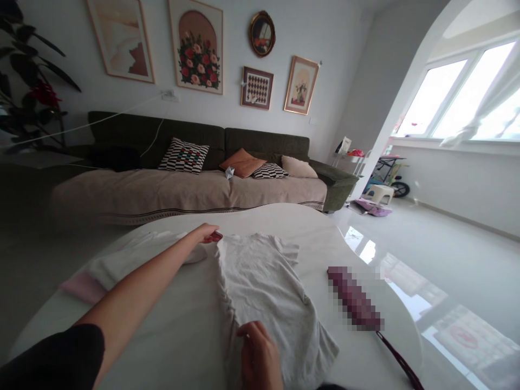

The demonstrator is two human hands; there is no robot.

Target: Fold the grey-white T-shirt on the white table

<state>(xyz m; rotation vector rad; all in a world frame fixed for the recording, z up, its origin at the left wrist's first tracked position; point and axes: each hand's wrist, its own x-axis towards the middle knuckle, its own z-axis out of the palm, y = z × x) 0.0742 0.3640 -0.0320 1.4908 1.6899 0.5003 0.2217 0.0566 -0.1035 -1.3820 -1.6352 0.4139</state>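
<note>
A light grey T-shirt (264,287) lies half-folded on the white table (182,336). The left hand (205,234) reaches far across, fingers pinched on the shirt's far left edge, just beside a pile of white cloth (130,260). The right hand (260,355) rests on the near hem, fingers curled on the fabric.

Black short sleeve on left arm (134,303); fingernails seemingly painted red; right hand (260,357) bare.

blurred: maroon object (355,298) pixelated | cut off: right hand (260,355) at bottom edge
</note>
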